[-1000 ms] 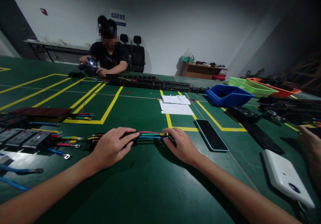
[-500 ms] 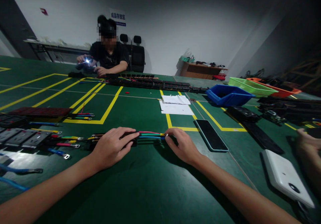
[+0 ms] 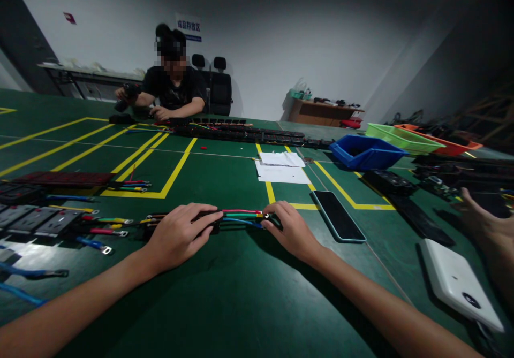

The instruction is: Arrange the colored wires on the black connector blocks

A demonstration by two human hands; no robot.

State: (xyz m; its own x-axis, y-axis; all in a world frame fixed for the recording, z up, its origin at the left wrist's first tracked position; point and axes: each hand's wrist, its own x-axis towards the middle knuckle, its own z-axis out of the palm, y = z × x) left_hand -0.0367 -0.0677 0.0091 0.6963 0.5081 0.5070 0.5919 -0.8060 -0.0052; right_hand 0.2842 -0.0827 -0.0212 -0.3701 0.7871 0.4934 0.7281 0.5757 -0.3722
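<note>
Basically, hold the dark piece point(image 3: 149, 231) down w/ left hand point(image 3: 179, 235), fingers over top, thumb along near side, pressed in around it. With right hand point(image 3: 293, 229), work lightly at the wire ends: thumb and forefinger bent round the lugs point(image 3: 265, 216), a bit apart; can't tell if actually pinching one. Best, prob., to steady close to the lugs, not mid-wire, b/c of flex there. Line up tips side by side, w/o twisting, and mind the blue wire point(image 3: 243, 221) (angled off toward the near side, btw, so prob. easiest to miss). Go gently, esp. near the crimps.

As for looks: slim, colourful bundle, lying on the green table point(image 3: 241, 294) between both hands, running out from under left fingers toward right fingertips. Red wire point(image 3: 241, 211) on far side, green wire point(image 3: 239, 216) next to it, both fairly straight; blue nearest. Yellow and red bits by the lugs, w/ a small metallic glint; exact lug count too small to tell.
</note>
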